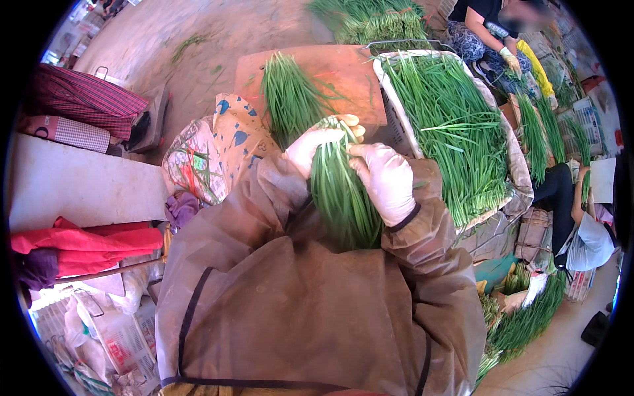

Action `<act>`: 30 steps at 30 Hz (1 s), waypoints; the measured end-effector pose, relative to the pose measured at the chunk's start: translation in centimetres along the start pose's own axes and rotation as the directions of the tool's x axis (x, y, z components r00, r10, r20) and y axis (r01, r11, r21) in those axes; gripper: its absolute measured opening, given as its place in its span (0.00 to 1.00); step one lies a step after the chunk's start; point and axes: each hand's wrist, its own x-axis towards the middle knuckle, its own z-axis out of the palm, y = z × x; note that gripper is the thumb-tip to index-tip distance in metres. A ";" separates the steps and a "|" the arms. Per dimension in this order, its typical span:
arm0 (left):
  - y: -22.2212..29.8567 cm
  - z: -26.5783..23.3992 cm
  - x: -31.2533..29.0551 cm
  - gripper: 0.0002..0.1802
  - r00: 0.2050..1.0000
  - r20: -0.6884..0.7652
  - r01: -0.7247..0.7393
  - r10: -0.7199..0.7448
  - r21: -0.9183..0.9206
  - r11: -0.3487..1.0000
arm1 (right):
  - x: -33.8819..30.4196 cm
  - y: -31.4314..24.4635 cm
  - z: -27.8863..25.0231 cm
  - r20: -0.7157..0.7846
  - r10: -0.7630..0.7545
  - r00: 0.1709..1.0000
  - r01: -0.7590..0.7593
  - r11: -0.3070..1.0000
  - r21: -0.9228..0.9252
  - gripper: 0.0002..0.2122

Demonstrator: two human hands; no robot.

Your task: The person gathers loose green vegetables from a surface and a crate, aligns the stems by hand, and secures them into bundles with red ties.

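Observation:
A bunch of garlic chives (343, 198) hangs leaves-down in front of my chest. My left hand (312, 146), in a whitish glove with yellowish fingers, is closed round its upper, stem end. At the right side of that end, my right hand (388, 179) in a pale glove has its fingers bent and pinched against the stems; whether it holds single stalks is hidden. Just beyond my hands another loose bunch of chives (288, 99) lies on an orange-brown board (356, 72). To the right stands a lined crate (396, 105) heaped with chives (456, 132).
A patterned cloth (241, 135) and a floral bag (191, 165) lie left of my arm. Red cloth (99, 247) rests farther left. Stacked chives (383, 23) stand at the back. Two other people work at the right, one wearing gloves (510, 61), amid more chives (531, 142).

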 end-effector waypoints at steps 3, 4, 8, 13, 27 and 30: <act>0.4 0.7 -0.6 0.34 0.993 0.115 0.041 -0.041 -0.004 0.999 | 1.0 1.4 0.2 -0.083 -0.132 0.988 0.137 0.989 0.060 0.11; 0.4 0.4 -0.6 0.34 0.990 0.131 0.045 -0.046 0.012 0.999 | 1.1 1.1 -0.5 -0.046 -0.078 0.996 0.070 0.987 -0.142 0.09; 0.7 -0.3 -0.7 0.37 0.990 0.135 0.036 -0.045 0.065 0.997 | 1.5 2.5 -3.1 -0.172 -0.021 0.985 -0.009 0.985 -0.172 0.05; 0.2 -1.1 -0.4 0.39 0.974 0.228 0.010 -0.003 -0.032 0.999 | -0.6 8.1 -1.9 -0.058 0.112 0.992 -0.118 0.988 -0.101 0.16; 0.6 -2.1 -1.2 0.12 0.993 -0.017 -0.118 0.121 0.133 0.984 | -2.6 -3.6 0.2 -0.001 -0.236 0.972 0.218 0.894 0.390 0.23; 5.3 -0.1 -1.8 0.11 0.930 0.180 -0.337 0.321 0.066 0.939 | -0.1 -0.6 -4.8 -0.130 -0.223 0.966 0.258 0.855 0.449 0.25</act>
